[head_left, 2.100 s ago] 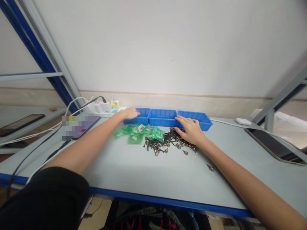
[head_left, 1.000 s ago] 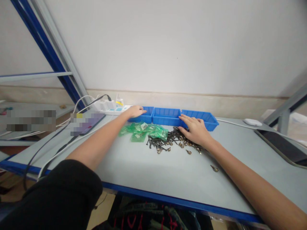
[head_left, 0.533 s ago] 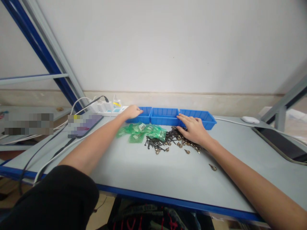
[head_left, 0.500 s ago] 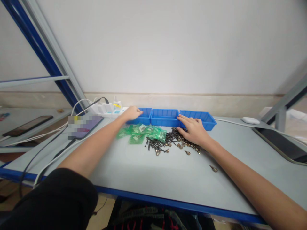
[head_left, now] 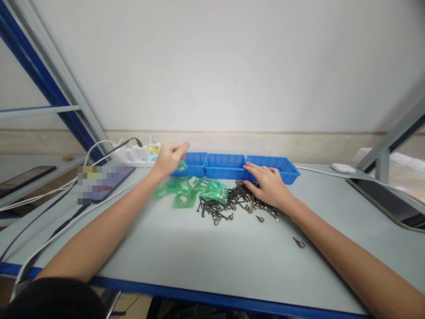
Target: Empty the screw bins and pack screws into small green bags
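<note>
My left hand (head_left: 170, 158) is raised at the left blue bin (head_left: 195, 165), fingers pinched. A small green plastic bag (head_left: 181, 166) hangs beneath its fingers. My right hand (head_left: 269, 185) lies with fingers stretched over the front edges of the middle bin (head_left: 226, 167) and the right bin (head_left: 282, 172), and its palm is over part of a screw pile. Black screws (head_left: 210, 207) and brassy screw eyes (head_left: 249, 208) make up that pile. Several flat green plastic bags (head_left: 186, 199) overlap to the left of the screws.
One loose screw eye (head_left: 299, 243) lies nearer the front. A power strip (head_left: 141, 161) with plugs and cables stands at the back left, beside a phone (head_left: 113, 184). On the right are another phone (head_left: 388, 199) and a white earphone case (head_left: 343, 168).
My left hand has lifted and drawn left from the left bin, and a green bag now shows beneath it. My right hand stays about where it was. The view has shifted slightly.
</note>
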Available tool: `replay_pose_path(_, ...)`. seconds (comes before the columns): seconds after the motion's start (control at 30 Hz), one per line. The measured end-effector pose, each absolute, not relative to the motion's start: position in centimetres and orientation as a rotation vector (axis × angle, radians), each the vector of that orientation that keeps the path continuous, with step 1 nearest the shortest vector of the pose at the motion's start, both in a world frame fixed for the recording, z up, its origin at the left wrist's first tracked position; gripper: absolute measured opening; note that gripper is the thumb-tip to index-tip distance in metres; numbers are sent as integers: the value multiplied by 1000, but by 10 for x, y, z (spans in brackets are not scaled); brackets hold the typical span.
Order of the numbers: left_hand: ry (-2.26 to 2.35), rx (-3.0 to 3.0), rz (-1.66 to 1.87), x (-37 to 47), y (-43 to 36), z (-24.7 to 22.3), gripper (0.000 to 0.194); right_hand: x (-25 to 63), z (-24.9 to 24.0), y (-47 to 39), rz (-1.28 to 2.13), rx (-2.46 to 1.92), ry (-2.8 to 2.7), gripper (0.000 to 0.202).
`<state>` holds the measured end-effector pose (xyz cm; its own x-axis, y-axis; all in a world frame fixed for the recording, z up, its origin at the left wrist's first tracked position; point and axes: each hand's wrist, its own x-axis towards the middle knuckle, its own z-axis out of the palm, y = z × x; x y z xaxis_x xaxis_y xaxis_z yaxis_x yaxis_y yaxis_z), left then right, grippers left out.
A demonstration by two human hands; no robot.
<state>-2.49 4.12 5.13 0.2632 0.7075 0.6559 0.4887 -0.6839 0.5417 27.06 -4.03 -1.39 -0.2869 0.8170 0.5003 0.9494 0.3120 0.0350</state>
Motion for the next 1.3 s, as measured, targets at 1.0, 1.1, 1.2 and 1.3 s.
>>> replay_pose_path(1.0, 1333, 2747, 885, -29, 23, 16, 29, 284, -11, -39, -308, -1523, -2181, 57)
replay_pose_path(1.1, 1349, 2751, 860, -29, 24, 17, 28, 290, -11, -35, -259, -1539, -2197, 57)
replay_pose_path(1.2, 1314, 2778, 855, -23, 25, 23, 30, 288, -11, -34, -369, -1610, -2205, 62)
replay_pose_path(1.3, 1247, 2840, 790, -15, 33, 27, 36, 284, -11, -34, -431, -1645, -2225, 64)
